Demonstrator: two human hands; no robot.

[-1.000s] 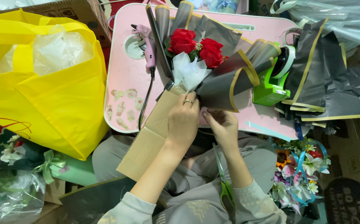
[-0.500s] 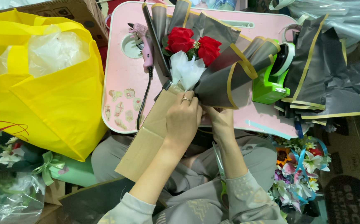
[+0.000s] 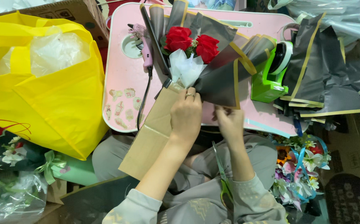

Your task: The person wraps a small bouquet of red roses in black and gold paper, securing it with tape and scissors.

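Head view: both hands at base of a red rose bouquet [image 3: 196, 54] on a pink lap table [image 3: 122, 89].
Left hand [image 3: 186, 116] closed around the black gold-edged wrap's [image 3: 221, 79] stem end; right hand [image 3: 229, 122] pinches the wrap's lower edge. Cardboard strip [image 3: 153, 137] under left wrist, pink glue gun [image 3: 144, 43] and green tape dispenser [image 3: 271, 74] beside, yellow bag [image 3: 47, 99] far left.

Around our pink work surface

We see a big yellow fabric bag [image 3: 51, 103] stuffed with clear plastic at the left, a pink glue gun [image 3: 144, 43] with its black cord lying on the pink plastic desk [image 3: 124, 83], a green tape dispenser [image 3: 271, 74] at the desk's right side, loose black gold-edged wrapping sheets [image 3: 325, 79] beyond it, and a multicoloured flower bunch [image 3: 298, 166] on the floor at lower right.
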